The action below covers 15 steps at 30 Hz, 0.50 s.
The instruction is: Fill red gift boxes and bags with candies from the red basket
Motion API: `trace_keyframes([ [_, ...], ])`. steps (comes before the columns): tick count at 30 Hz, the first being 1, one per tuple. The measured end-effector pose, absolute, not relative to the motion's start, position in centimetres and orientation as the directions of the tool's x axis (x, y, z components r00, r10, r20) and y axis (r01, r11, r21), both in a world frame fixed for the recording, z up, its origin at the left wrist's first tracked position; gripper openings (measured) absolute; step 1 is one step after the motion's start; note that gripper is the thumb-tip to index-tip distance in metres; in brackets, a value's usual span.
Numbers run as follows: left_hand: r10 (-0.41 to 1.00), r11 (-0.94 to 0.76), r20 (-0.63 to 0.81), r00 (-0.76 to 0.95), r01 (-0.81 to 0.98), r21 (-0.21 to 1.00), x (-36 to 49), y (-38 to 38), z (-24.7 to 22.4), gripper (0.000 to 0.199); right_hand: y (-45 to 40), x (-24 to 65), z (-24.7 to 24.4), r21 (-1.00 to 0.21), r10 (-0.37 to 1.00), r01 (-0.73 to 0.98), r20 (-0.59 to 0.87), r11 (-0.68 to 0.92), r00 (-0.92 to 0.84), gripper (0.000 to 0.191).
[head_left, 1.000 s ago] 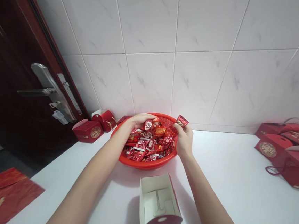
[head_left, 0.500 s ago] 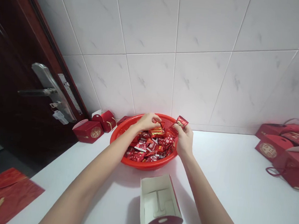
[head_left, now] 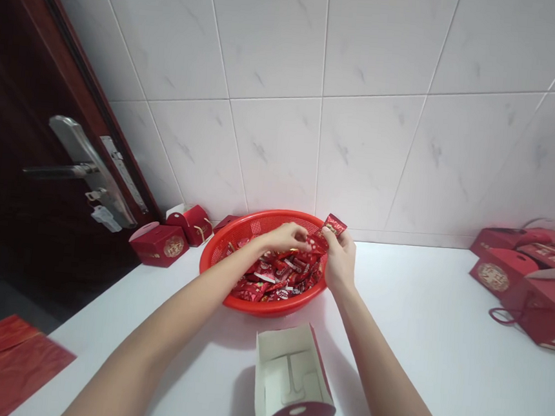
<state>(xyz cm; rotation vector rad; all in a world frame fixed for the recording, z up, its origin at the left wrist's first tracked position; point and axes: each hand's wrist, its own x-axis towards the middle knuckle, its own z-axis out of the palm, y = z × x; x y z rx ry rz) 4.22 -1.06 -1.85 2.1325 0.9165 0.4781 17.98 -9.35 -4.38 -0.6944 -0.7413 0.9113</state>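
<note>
My right hand (head_left: 341, 259) pinches a small red wrapped candy (head_left: 334, 224) above the right rim of a red plastic basket (head_left: 268, 311). Over the middle of the basket reaches my left hand (head_left: 288, 236), its fingers curled and closed at a red candy with pale dots (head_left: 312, 245). Its fingertips are partly hidden. Loose wrapped candies (head_left: 276, 276), mostly red, fill the basket beneath both hands. Closer to me stands an open gift box (head_left: 294, 378), dark red outside and white inside, with nothing lying in it.
Two small red gift boxes (head_left: 160, 244) stand left of the basket. Several more red boxes (head_left: 537, 289) with cord handles are grouped at the right. A red paper bag (head_left: 16, 360) lies at the near left. Behind the white table (head_left: 403, 322) rises a tiled wall (head_left: 369, 158).
My left hand has moved right and slightly down in the basket, and the dotted candy has shifted up at its fingers. My right hand keeps its candy in nearly the same place.
</note>
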Motion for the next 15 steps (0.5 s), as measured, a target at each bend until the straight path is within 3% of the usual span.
trace_keyframes([
  [3, 0.809, -0.358, 0.17, 0.563, 0.241, 0.902, 3.9, -1.0, -0.3, 0.044, -9.4, 17.9, -4.3, -0.777, 0.875, -0.449, 0.26, 0.441, 0.409, 0.023],
  [7, 0.859, -0.275, 0.216, 0.464, 0.062, 0.959, 3.7, -1.1, 0.4, 0.053, -9.7, 17.8, -4.0, -0.783, 0.897, -0.465, 0.263, 0.413, 0.354, 0.027],
  [15, 0.799, -0.233, 0.175, 0.575, 0.027, 0.972, 4.2, -2.0, 0.0, 0.047, -9.4, 18.5, -4.9, -0.869, 0.918, -0.331, 0.281, 0.367, 0.281, 0.022],
])
